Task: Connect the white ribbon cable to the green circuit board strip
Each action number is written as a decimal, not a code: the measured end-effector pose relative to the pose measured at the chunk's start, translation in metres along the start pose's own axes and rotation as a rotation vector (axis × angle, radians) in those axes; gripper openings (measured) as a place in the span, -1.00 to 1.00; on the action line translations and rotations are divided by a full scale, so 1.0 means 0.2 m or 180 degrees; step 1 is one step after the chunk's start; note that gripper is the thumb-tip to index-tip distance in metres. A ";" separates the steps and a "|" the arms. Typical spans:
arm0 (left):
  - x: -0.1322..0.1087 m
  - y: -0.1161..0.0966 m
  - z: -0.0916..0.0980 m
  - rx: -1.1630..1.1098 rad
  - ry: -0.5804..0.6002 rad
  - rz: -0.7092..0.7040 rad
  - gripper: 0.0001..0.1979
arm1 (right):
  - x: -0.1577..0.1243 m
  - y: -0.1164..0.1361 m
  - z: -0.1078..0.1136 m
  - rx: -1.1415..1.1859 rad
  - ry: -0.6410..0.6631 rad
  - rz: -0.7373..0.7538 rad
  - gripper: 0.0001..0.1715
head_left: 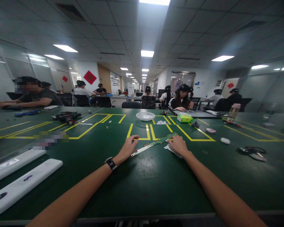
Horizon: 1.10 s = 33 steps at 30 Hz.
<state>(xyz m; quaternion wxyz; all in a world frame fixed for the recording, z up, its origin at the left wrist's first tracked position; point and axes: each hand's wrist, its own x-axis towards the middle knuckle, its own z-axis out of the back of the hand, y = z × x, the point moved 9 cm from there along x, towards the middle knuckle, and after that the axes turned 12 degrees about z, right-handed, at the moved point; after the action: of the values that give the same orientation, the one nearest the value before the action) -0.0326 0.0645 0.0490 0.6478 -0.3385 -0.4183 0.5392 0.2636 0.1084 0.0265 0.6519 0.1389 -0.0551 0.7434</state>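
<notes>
A long, narrow green and silver circuit board strip (153,144) lies at a slant between my hands, its right end farther from me. My left hand (128,147), with a black watch (110,163) on the wrist, is beside its near left end, the fingers slightly curled and apart. At the far right end, my right hand (178,144) has its fingers closed on the strip. Some white paper (173,150) lies partly under my right hand.
A white basket (145,117) and a green packet (185,118) stand beyond the strip. Two long white casings (26,183) lie at the left. Cables (252,152) and a white case (225,141) are at the right. People sit at the tables beyond.
</notes>
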 end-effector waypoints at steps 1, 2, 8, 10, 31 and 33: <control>-0.01 -0.01 0.00 0.0042 -0.0007 -0.0064 -0.67 | 0.00 0.02 -0.01 -0.0020 0.0039 0.0129 -0.53; -0.01 -0.02 -0.01 0.0071 -0.0004 -0.0135 -0.68 | 0.00 0.05 -0.01 -0.0038 0.0085 0.0273 -0.55; -0.01 -0.05 -0.02 0.0319 -0.0016 -0.0439 -0.70 | -0.02 0.27 -0.05 -0.0060 0.0268 0.1312 -0.57; -0.01 -0.05 0.00 0.0448 -0.0098 -0.0508 -0.71 | -0.03 0.31 -0.06 -0.0029 0.0299 0.1533 -0.55; -0.02 -0.07 -0.03 0.0793 0.0027 -0.0675 -0.72 | 0.04 0.11 -0.09 -0.0217 0.0126 0.0893 -0.54; -0.03 -0.07 -0.05 0.0836 0.0094 -0.0720 -0.73 | 0.04 0.15 -0.11 -0.0054 0.0178 0.1240 -0.55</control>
<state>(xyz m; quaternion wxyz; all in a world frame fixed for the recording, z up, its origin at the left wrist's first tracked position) -0.0179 0.0560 0.0564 0.7491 -0.2096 -0.3701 0.5078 0.2304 0.1172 0.0112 0.4981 0.0994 -0.0691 0.8586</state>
